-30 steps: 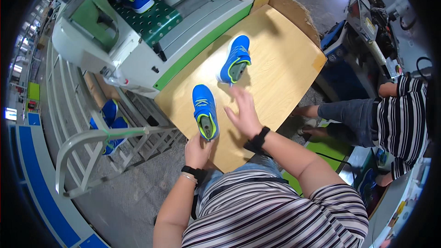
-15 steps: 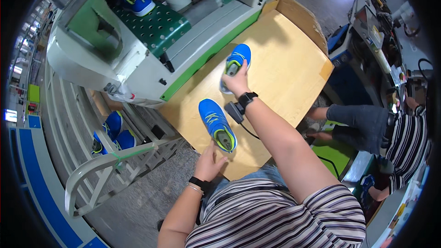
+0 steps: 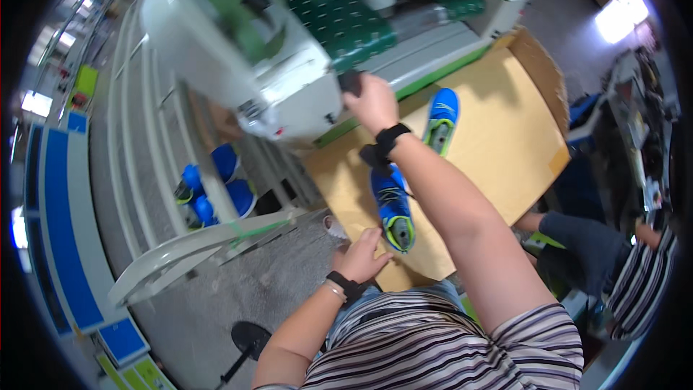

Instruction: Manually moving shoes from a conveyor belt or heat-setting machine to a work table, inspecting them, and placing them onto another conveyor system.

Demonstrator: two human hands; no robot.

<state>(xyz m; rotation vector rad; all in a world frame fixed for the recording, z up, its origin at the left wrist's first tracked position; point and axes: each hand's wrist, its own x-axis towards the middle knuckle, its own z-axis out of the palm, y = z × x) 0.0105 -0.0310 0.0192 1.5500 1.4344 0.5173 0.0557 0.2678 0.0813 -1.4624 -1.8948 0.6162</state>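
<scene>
Currently, blue shoes (image 3: 242, 196) sit on the rack (image 3: 166, 251); left hand (image 3: 363, 256), thumb and fingers apart, is beside the near shoe (image 3: 395, 207)'s heel; right hand (image 3: 373, 106) is at a dark piece (image 3: 351, 82) on the white machine (image 3: 303, 87), grip unclear; near and far shoe (image 3: 445, 107) both lie on the tabletop (image 3: 505, 133), neither lifted.

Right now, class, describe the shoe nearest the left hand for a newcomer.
Find the pale brown tabletop. By the left hand at its near end lies a lime-lined blue shoe. Unlike the other tabletop shoe, it lies nearer the striped shirt.
</scene>
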